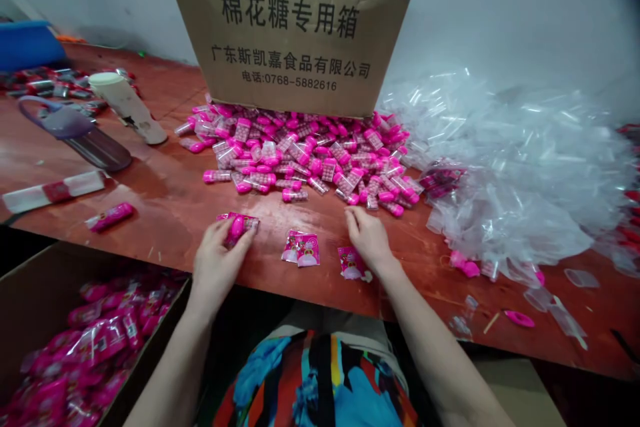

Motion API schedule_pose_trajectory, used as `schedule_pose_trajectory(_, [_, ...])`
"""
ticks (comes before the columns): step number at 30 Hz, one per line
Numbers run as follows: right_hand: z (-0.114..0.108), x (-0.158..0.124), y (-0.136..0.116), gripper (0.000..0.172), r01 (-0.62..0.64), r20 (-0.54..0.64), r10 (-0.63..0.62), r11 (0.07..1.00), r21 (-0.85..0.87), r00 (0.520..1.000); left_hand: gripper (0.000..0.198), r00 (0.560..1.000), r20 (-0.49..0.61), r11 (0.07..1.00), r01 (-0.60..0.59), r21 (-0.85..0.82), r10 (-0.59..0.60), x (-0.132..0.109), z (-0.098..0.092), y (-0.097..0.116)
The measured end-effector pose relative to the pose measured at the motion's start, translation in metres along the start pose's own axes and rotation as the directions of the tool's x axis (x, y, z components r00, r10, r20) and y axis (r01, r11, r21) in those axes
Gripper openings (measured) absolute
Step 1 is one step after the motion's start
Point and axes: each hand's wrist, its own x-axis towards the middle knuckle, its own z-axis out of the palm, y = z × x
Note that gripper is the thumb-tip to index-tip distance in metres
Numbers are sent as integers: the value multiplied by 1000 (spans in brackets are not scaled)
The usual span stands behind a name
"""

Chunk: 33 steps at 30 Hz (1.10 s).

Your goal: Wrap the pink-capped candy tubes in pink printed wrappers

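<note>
My left hand (220,260) has its thumb and fingers closed around a small candy bottle (237,227) with a pink cap. Under that bottle lies a pink printed piece (253,221), partly covered by my fingers. My right hand (371,240) reaches to the front edge of a heap of pink-capped candy bottles (300,153), its fingers partly bent, with nothing visible in them. Below the right palm lies a pink printed card or sachet (351,263). Between my hands, overlapping pink printed cards or sachets (301,248) lie flat on the red table (270,267).
A cardboard box (295,33) stands behind the heap. Clear plastic bags (520,167) are piled at right. Left are a purple-lidded bottle (83,137), a pale tumbler (127,107) and a wrapped pink pack (111,216). An open carton (183,300) at lower left holds many pink packs.
</note>
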Motion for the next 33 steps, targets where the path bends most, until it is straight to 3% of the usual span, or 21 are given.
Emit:
schedule_pose_trajectory(1, [-2,17,2,33,-66,8,68,982,-177,998,46,994,-67,984,-77,159,88,9,-6,-1])
schedule_pose_trajectory(3, [0,43,5,33,-117,4,122,956,-268,992,55,966,-140,918,-152,367,216,15,-10,1])
schedule_pose_trajectory(5, [6,56,6,35,-136,28,152,943,-305,988,48,951,-131,903,-214,372,280,7,1,7])
schedule_pose_trajectory(6, [9,58,7,37,-137,44,159,938,-319,986,39,947,-92,910,-265,319,308,-2,11,10])
schedule_pose_trajectory(8, [14,55,12,41,-126,82,163,932,-341,983,26,925,97,914,-379,146,368,-26,38,17])
schedule_pose_trajectory(11, [12,41,29,43,-67,122,109,950,-303,987,25,813,377,873,-487,24,443,-67,84,22])
schedule_pose_trajectory(13, [7,31,47,41,-14,101,31,987,-161,994,28,727,523,821,-564,86,445,-87,110,24])
schedule_pose_trajectory(16, [-2,16,71,38,-46,37,38,963,264,999,35,643,683,687,-670,283,347,-104,134,23])
schedule_pose_trajectory(17, [-5,11,77,38,-94,41,85,895,436,996,37,617,718,627,-707,327,322,-106,137,23])
schedule_pose_trajectory(19, [-10,-1,83,40,-191,107,168,639,745,980,37,572,757,532,-767,358,315,-107,139,21])
schedule_pose_trajectory(22, [-18,-21,81,36,-303,273,179,167,938,945,33,576,725,513,-782,354,377,-107,135,18])
schedule_pose_trajectory(24, [-21,-35,74,33,-335,334,197,-29,942,922,31,626,646,557,-752,352,437,-106,131,17])
schedule_pose_trajectory(25, [-22,-43,69,33,-331,339,227,-74,941,913,31,657,591,584,-732,351,468,-106,129,18])
schedule_pose_trajectory(28, [-20,-65,52,47,-313,308,293,-30,949,905,30,706,412,631,-704,326,575,-102,124,17])
schedule_pose_trajectory(30, [-16,-78,40,56,-324,301,292,33,946,908,30,688,335,629,-725,282,643,-100,120,15])
schedule_pose_trajectory(33, [-7,-91,23,57,-322,296,297,40,946,908,32,637,322,610,-768,195,700,-101,116,10])
